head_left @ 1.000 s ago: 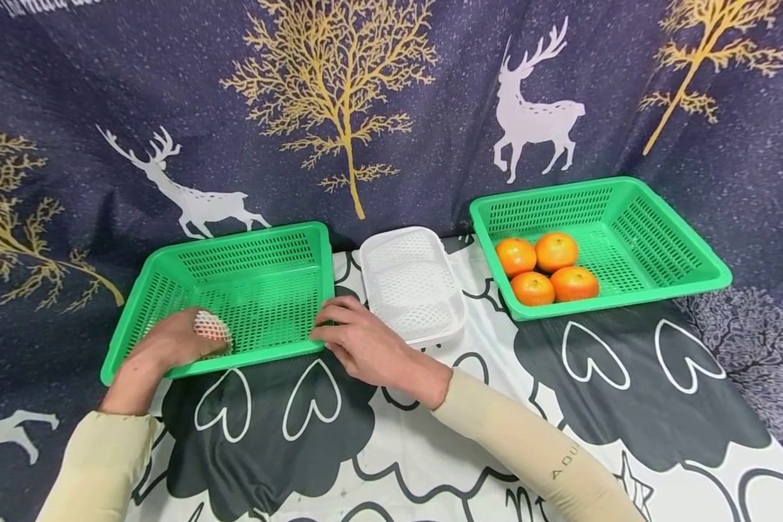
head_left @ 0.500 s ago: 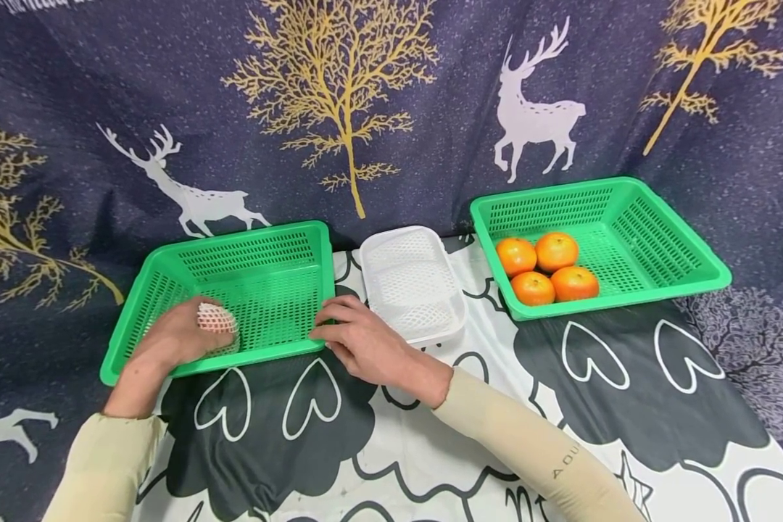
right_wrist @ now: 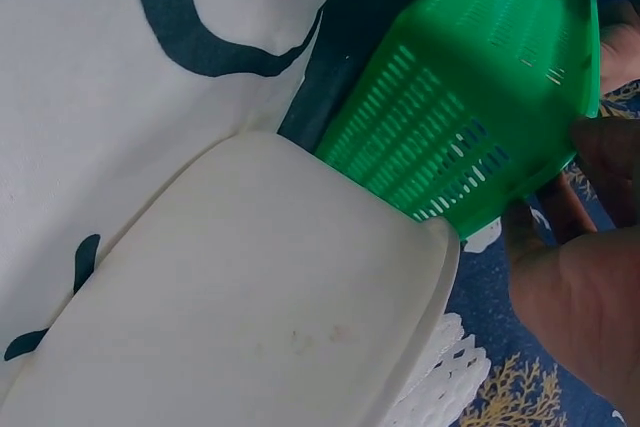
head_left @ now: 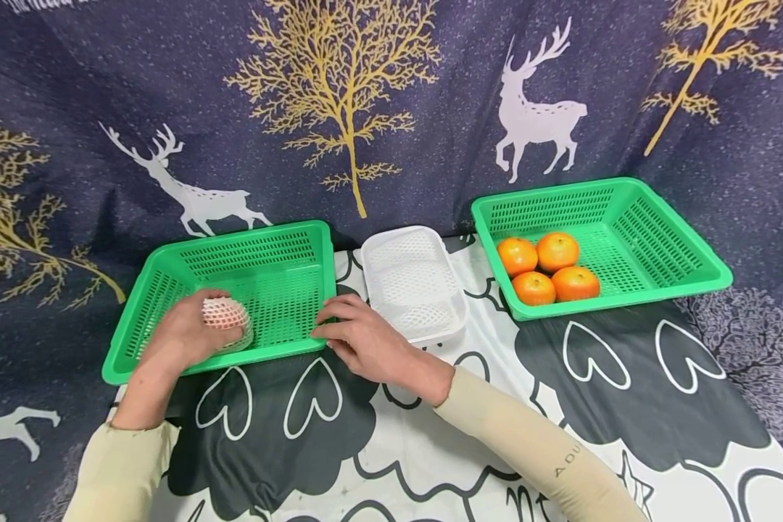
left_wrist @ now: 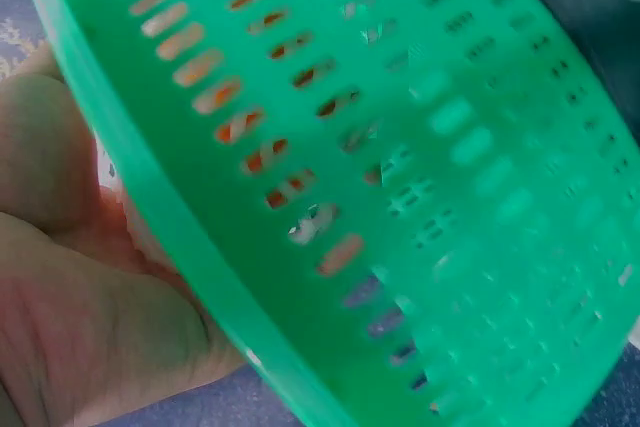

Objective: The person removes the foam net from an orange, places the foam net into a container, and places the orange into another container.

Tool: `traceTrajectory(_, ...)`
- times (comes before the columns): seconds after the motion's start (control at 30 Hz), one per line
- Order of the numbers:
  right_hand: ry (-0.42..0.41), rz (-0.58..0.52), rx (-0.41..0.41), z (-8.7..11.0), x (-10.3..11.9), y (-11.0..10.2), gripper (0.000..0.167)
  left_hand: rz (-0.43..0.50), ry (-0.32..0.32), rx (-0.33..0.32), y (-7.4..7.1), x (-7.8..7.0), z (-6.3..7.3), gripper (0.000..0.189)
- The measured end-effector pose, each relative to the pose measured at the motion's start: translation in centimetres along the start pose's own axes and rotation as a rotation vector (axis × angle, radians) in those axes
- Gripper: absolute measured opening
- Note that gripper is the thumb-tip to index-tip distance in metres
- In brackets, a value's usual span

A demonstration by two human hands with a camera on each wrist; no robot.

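Observation:
My left hand reaches over the near rim of the left green basket, fingers around a fruit in a white foam net. Orange and white show through the basket's slots in the left wrist view, where the palm lies outside the rim and the fingertips are hidden. At the basket's near right corner my right hand holds the rim. In the right wrist view, thumb and fingers meet that green edge.
Between the baskets stands a white tray with white netting inside, close beside my right hand. A second green basket at the right holds several orange fruits. A dark patterned cloth hangs behind.
My left hand has moved a little to the right inside the basket with the netted fruit, and more of the fruit shows. The right hand has stayed at the corner.

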State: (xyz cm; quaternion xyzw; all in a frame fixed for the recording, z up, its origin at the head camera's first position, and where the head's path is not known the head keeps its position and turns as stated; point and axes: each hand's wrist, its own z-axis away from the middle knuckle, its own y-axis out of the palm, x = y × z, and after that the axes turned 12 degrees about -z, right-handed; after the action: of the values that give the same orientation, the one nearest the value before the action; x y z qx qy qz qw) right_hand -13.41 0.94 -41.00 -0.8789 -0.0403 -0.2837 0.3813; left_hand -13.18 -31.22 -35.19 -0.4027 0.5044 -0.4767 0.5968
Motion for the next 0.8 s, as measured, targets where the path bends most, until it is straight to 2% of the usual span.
traceTrajectory(0.23, 0.013, -0.022, -0.005, 0.1, -0.1, 0.0, 0.025, 0.063, 0.034, -0.081, 0.1, -1.7, 0.4, 0.081)
traceTrajectory(0.8, 0.032, -0.055, -0.014, 0.2, 0.0, 0.0, 0.025, 0.183, 0.082, -0.155, 0.1, -6.3, 1.5, 0.074)
